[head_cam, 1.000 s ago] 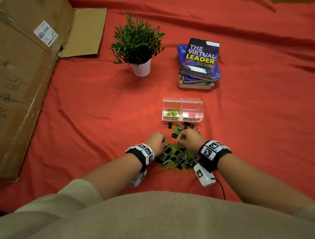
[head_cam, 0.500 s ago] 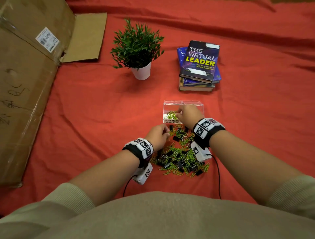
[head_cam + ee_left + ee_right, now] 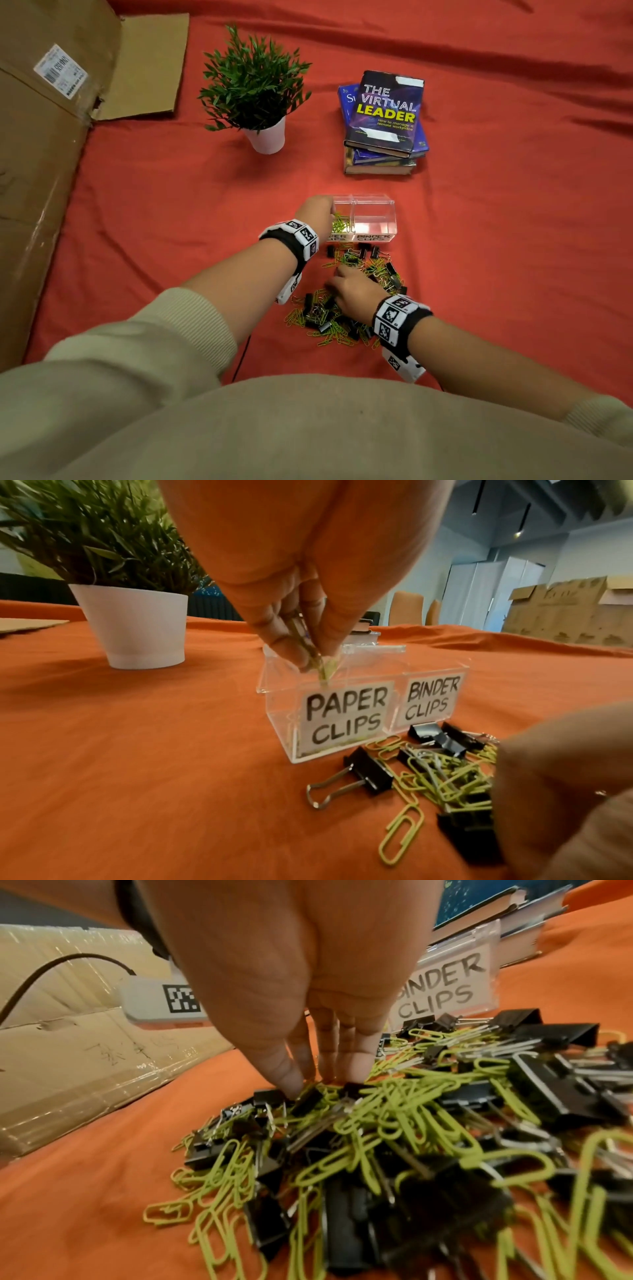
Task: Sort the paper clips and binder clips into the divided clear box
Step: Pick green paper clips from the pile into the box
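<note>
"Paper clips" label (image 3: 337, 237) half behind left wrist.

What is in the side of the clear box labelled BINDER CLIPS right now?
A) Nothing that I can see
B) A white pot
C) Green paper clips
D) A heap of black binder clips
A: in the head view the BINDER CLIPS compartment shows only bare clear plastic, while green paper clips lie in the other side.

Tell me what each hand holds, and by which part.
Left hand pinches green paper clips by their upper ends; right hand touches the pile, grip unclear.
</note>
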Demonstrator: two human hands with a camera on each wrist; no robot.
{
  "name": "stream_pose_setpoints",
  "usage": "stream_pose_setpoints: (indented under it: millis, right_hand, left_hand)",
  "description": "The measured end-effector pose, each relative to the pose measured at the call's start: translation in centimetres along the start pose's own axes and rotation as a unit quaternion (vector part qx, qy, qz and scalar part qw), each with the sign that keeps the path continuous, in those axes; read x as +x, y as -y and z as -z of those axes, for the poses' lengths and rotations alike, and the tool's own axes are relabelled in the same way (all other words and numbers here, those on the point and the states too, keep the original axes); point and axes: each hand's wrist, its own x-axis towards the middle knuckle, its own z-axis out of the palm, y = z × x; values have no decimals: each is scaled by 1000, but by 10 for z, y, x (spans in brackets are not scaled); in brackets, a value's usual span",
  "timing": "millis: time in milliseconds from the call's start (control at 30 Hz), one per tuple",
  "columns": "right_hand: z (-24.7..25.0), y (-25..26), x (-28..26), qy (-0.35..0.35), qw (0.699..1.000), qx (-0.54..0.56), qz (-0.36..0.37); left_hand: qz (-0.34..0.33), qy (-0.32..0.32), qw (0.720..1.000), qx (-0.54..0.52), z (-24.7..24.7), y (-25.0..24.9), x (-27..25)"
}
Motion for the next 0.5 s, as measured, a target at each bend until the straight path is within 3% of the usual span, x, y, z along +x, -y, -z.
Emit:
stream_pose_setpoints:
  millis: [267, 500]
  right_hand:
    - [-2, -1, -4, -12, 998, 35, -43]
    - [12, -8, -3, -18, 972, 191, -136]
  left_hand:
    - [-78, -42, 996, -3, -10, 15, -43]
    - [-31, 123, 990, 63, -49, 44, -93]
